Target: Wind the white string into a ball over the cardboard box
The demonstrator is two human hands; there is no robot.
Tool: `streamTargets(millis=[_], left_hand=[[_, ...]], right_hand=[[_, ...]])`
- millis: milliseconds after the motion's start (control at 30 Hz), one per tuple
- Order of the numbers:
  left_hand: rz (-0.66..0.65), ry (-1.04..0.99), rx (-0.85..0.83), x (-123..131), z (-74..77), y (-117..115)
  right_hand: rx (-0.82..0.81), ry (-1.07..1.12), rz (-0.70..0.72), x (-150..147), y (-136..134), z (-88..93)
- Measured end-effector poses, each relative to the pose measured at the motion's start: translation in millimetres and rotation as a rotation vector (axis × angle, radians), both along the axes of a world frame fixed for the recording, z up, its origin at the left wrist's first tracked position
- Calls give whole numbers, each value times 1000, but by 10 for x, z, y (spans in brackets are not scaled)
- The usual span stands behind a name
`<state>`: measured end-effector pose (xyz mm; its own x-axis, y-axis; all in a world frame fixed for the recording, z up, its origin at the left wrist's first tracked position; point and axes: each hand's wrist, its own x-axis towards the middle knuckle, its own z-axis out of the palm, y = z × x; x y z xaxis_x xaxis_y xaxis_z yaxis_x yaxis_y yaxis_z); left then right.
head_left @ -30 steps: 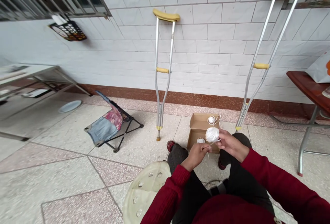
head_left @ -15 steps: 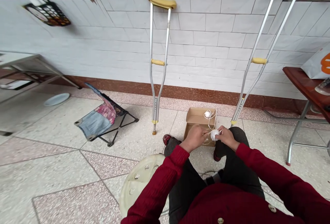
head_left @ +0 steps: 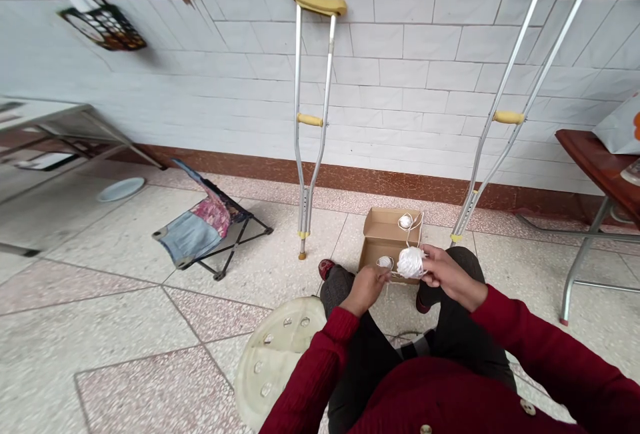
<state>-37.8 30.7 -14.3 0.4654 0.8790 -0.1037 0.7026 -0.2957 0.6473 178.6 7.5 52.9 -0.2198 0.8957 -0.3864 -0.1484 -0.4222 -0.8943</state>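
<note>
Before a white tiled wall (head_left: 390,37), the winding looks underway, not finished: the right hand (head_left: 449,276) has fingers curled round a thick string ball (head_left: 411,263) above the open box (head_left: 373,224); the left hand (head_left: 365,289) pinches a loose strand (head_left: 394,274) (seemingly unwound as yet), and two smaller balls (head_left: 405,221) lie in the box.

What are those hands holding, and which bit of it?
The right hand holds a ball of white string by its right side; the left hand pinches its strand.
</note>
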Motion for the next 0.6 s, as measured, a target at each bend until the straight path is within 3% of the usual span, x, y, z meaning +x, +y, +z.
streamTargets(millis=[100, 267, 367, 467, 533, 600], left_hand=[[100, 53, 93, -125, 137, 189], [-34, 84, 167, -24, 381, 379], [-113, 75, 236, 145, 481, 392], [-192, 108, 340, 283, 576, 292], [-232, 137, 377, 343, 603, 157], [-227, 136, 364, 375, 570, -6]], right_hand=[[71, -99, -17, 70, -189, -9], [28, -7, 399, 118, -319, -68], [-20, -107, 523, 89, -273, -280], [-23, -333, 366, 71, -126, -625], [1, -411, 124, 69, 3, -813], [8, -352, -117, 62, 120, -892]])
